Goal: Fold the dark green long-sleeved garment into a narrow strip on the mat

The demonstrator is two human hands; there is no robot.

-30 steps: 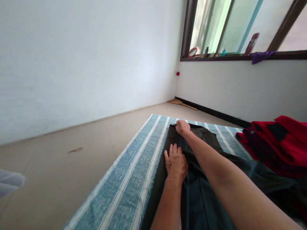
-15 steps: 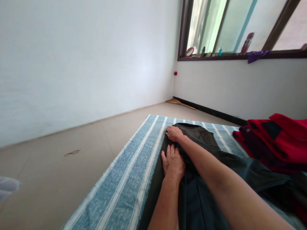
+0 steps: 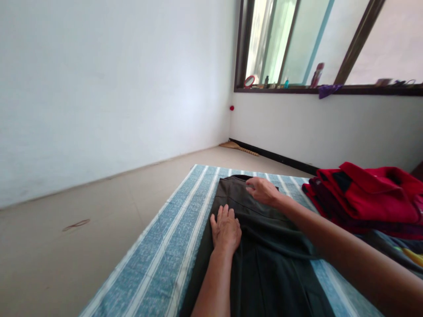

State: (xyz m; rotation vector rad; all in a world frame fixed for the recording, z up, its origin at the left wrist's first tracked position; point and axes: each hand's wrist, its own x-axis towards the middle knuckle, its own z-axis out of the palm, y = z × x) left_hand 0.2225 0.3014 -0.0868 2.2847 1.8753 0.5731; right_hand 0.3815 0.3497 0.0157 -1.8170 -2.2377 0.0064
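Observation:
A dark garment (image 3: 264, 246), likely trousers, lies lengthwise on a blue cloth with white stripes (image 3: 165, 255) spread over the floor. My left hand (image 3: 225, 229) rests flat on the garment's left part, fingers stretched out toward the far end. My right hand (image 3: 263, 190) lies palm down near the garment's far end, fingers loosely extended over the fabric. Neither hand holds anything that I can see.
A pile of folded red and dark clothes (image 3: 366, 196) sits on the cloth at the right. Beige tiled floor (image 3: 82, 237) spreads to the left up to a white wall. A window sill (image 3: 313, 88) holds small bottles, a round mirror and a purple cloth.
My right hand moved from the garment's far left corner to its middle right and flattened. The garment's right side now lies folded narrower. The view turned left.

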